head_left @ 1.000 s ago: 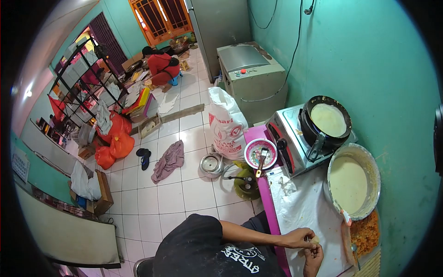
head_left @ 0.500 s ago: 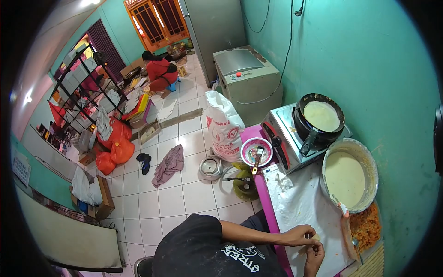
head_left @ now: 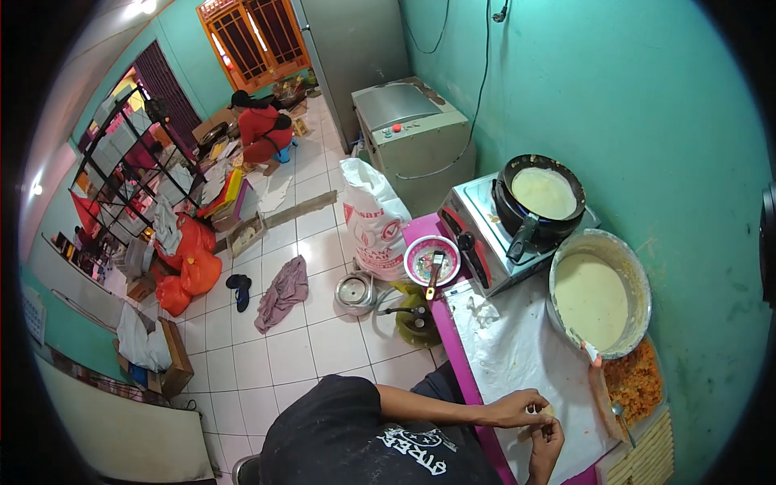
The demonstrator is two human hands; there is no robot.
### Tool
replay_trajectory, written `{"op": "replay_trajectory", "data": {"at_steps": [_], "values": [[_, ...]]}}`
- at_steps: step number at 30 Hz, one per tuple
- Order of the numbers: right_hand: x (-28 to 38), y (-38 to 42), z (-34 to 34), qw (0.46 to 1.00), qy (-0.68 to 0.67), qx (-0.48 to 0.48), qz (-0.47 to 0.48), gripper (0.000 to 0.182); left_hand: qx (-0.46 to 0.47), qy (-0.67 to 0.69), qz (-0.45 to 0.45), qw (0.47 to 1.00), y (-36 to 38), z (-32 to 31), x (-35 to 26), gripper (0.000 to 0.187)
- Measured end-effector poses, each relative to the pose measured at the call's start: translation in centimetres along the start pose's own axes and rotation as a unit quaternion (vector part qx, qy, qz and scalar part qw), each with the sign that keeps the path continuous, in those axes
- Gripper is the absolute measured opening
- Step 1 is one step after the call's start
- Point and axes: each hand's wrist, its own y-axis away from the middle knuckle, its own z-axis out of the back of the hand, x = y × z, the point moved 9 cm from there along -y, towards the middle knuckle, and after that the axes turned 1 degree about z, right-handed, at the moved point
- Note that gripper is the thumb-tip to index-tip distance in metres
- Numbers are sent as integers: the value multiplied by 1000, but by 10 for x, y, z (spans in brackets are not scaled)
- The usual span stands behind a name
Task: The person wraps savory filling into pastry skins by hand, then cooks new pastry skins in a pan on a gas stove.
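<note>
My left hand point(head_left: 521, 408) reaches over the white-covered tabletop point(head_left: 517, 356) with its fingers curled in. Just below it, my right hand point(head_left: 547, 442) is also closed, the two sets of fingertips nearly meeting. Between them shows a bit of a small pale wrapper point(head_left: 548, 411), like thin crepe; most of it is hidden by the fingers. Close by on the right, a tray of orange shredded filling point(head_left: 632, 380) has a spoon point(head_left: 621, 416) in it. Pale thin rolls point(head_left: 647, 453) lie in rows at the lower right.
A large pot of pale batter point(head_left: 594, 299) stands behind the filling. On the stove point(head_left: 477, 218), a black pan point(head_left: 541, 194) holds a pale crepe. A pink bowl with a brush point(head_left: 432, 263) sits at the table corner. A green gas cylinder point(head_left: 416, 323) and white sack point(head_left: 372, 218) stand on the floor. Another person point(head_left: 263, 129) squats far back.
The whole view has shifted a little, so the room's things sit slightly further left and up. Both hands stay together at the pale wrapper, with small finger movements.
</note>
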Motion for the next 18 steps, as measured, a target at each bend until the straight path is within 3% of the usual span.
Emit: {"op": "replay_trajectory", "data": {"at_steps": [11, 18], "values": [[4, 5, 1, 1000, 6, -27, 3, 22, 7, 6, -12, 1000, 2, 1, -7, 52], [21, 11, -3, 998, 14, -62, -17, 30, 37, -2, -14, 999, 3, 0, -21, 49]]}}
